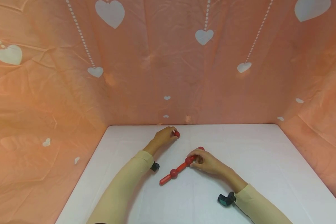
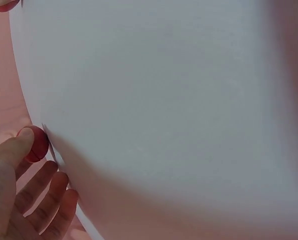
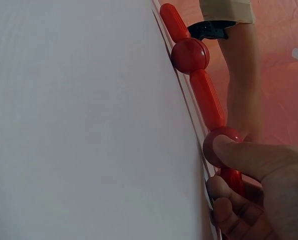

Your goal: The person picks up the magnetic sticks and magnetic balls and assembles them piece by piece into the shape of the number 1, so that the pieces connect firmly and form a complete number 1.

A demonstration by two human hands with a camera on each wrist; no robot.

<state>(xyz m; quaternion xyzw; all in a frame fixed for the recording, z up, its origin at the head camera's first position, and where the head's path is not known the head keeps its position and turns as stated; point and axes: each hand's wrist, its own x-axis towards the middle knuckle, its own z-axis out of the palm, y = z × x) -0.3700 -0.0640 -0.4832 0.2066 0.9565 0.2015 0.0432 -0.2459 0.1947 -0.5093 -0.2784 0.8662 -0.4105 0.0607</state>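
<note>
My left hand (image 1: pixel 165 136) pinches a loose red ball (image 1: pixel 177 134) near the back of the white table. Its thumb presses on the ball (image 2: pixel 37 145) in the left wrist view, while the other fingers extend below. Closer to the middle, my right hand (image 1: pixel 208 161) grips a red stick of ribbed rods and balls (image 1: pixel 181 168) joined end to end. In the right wrist view, the thumb lies on one ball (image 3: pixel 216 150) of that stick, with fingers curled beneath. The stick runs diagonally, a rod at its near end and a ball past the fingers; the hand hides part of it.
The white table (image 1: pixel 240 143) is bounded at the back and sides by an orange cloth (image 1: pixel 168 68) printed with white hearts. Dark wrist cameras sit on the left wrist (image 1: pixel 155 166) and right wrist (image 1: pixel 226 199), just above the table.
</note>
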